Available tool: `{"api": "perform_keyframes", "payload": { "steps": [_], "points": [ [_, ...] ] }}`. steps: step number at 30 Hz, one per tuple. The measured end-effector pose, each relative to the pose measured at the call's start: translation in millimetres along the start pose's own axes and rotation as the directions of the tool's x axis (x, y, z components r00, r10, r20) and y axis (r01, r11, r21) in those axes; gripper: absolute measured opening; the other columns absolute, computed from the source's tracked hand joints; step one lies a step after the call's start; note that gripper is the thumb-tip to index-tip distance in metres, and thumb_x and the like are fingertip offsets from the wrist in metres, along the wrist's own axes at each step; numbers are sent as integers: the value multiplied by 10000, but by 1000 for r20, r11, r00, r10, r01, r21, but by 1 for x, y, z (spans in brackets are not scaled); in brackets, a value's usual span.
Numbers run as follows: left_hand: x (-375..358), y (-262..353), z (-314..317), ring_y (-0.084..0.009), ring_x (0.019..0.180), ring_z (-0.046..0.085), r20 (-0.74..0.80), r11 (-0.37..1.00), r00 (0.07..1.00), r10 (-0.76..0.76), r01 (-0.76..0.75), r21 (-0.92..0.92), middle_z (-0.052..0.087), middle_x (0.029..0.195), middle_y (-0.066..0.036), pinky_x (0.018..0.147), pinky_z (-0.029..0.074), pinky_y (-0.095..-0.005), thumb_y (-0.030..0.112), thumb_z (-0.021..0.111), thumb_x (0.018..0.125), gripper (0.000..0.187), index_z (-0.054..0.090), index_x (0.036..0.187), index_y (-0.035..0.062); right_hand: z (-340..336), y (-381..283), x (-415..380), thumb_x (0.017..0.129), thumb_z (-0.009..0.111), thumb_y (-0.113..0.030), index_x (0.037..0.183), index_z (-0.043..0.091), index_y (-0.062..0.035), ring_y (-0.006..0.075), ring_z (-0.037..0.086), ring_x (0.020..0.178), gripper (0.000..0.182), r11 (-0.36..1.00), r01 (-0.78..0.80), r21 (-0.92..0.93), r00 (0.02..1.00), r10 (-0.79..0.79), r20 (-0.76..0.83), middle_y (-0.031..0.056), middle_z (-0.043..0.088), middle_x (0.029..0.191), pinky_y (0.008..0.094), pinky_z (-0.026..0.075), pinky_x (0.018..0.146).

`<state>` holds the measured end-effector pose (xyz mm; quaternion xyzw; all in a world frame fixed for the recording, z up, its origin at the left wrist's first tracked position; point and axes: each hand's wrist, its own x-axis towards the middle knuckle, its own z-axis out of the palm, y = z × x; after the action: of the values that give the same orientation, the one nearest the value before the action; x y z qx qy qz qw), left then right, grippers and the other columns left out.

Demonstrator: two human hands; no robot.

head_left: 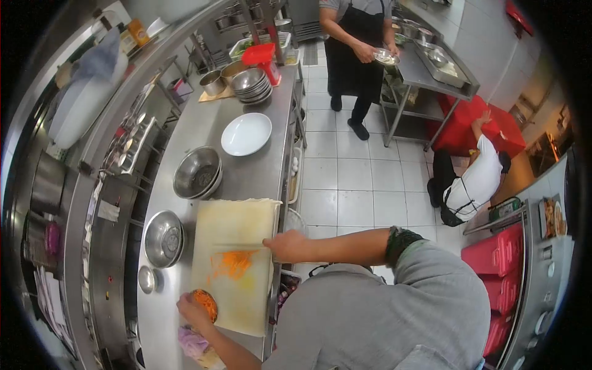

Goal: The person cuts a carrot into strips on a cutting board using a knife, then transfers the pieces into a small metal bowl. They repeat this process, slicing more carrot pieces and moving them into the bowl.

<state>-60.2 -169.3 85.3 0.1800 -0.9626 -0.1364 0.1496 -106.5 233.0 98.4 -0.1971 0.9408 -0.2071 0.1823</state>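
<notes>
Carrot shreds risked scattering off the cutting board at 6 o'clock, where the left hand cupped a bowl while the right hand pinched a knife.

Bright, even kitchen light seen through a strong fisheye lens.

Light falls from overhead: the steel counter and the stacked bowls carry soft white glare, and the floor tiles shine pale. Shadows are faint. Straight edges bow toward the frame's rim, and all 4 corners are black. Detail is soft throughout, blurrier at the left edge and lower right.
</notes>
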Motion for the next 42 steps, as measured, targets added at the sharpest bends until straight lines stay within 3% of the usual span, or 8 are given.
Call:
{"api": "perform_keyframes", "payload": {
  "steps": [9, 11, 14, 17, 23, 26, 32, 42],
  "points": [
    [2, -4, 12, -363, 1087, 637, -318, 936, 880, 352, -322, 143, 665, 1103, -186, 942, 499, -480, 155, 542, 1000, 283, 596, 1257, 48, -30, 47, 14, 920, 578, -119, 1284, 596, -79, 386, 731, 907, 367, 979, -178, -96, 969, 157, -190, 221, 720, 1008, 493, 591, 738],
    [6, 33, 24, -374, 1217, 569, -265, 910, 893, 364, -402, -103, 612, 1244, -217, 1044, 443, -469, 97, 526, 1002, 341, 546, 1332, 17, -15, 46, 33, 934, 565, -129, 1310, 577, -84, 385, 731, 907, 379, 983, -118, -139, 983, 96, -158, 218, 718, 1016, 486, 593, 740],
    [1, 76, 62, -430, 1354, 482, -165, 877, 936, 310, -348, -330, 550, 1393, -266, 1161, 365, -479, 45, 528, 993, 414, 490, 1398, -34, 14, 23, 52, 954, 534, -139, 1329, 562, -106, 384, 732, 902, 377, 983, -55, -177, 992, 33, -123, 201, 723, 1006, 480, 595, 732],
    [-11, 89, 102, -476, 1464, 326, 36, 979, 994, -102, 106, -174, 431, 1551, -253, 1216, 254, -553, 262, 482, 1042, 538, 424, 1502, -11, 32, -7, 33, 970, 518, -145, 1321, 572, -122, 383, 734, 885, 356, 976, 45, -212, 996, -60, -64, 196, 729, 968, 483, 592, 739],
    [1, 71, 136, -446, 1499, 284, 45, 998, 997, -58, 58, -11, 391, 1594, -231, 1239, 204, -553, 400, 491, 1050, 579, 492, 1478, 10, 30, 52, 13, 1026, 512, -217, 1278, 580, -101, 275, 714, 679, 286, 981, 165, 105, 983, -156, -92, 177, 703, 823, 427, 557, 565],
    [5, 75, 135, -444, 1484, 310, 95, 951, 960, 264, -243, -191, 425, 1569, -229, 1236, 228, -534, 428, 538, 1036, 578, 542, 1428, 3, 6, 63, -6, 1069, 491, -269, 1259, 547, -64, 147, 579, 505, 284, 647, -337, 684, 927, 103, 360, 108, 649, 738, 315, 499, 466],
    [-33, 104, 118, -419, 1446, 373, 85, 880, 939, 333, -277, -386, 512, 1470, -225, 1197, 331, -466, 361, 697, 954, 591, 542, 1395, -1, 43, 44, 0, 1081, 483, -346, 1242, 527, -64, 98, 504, 472, 328, 574, -363, 734, 902, 20, 431, 75, 629, 754, 272, 470, 430],
    [-49, 164, 148, -406, 1230, 524, -203, 917, 962, -180, 89, -389, 546, 1306, -231, 1067, 421, -478, 129, 624, 951, 365, 586, 1271, -43, 83, -8, 14, 1085, 453, -292, 1191, 530, -54, 112, 509, 476, 272, 554, -330, 764, 872, -130, 472, 69, 615, 745, 288, 470, 423]
  ]
}}
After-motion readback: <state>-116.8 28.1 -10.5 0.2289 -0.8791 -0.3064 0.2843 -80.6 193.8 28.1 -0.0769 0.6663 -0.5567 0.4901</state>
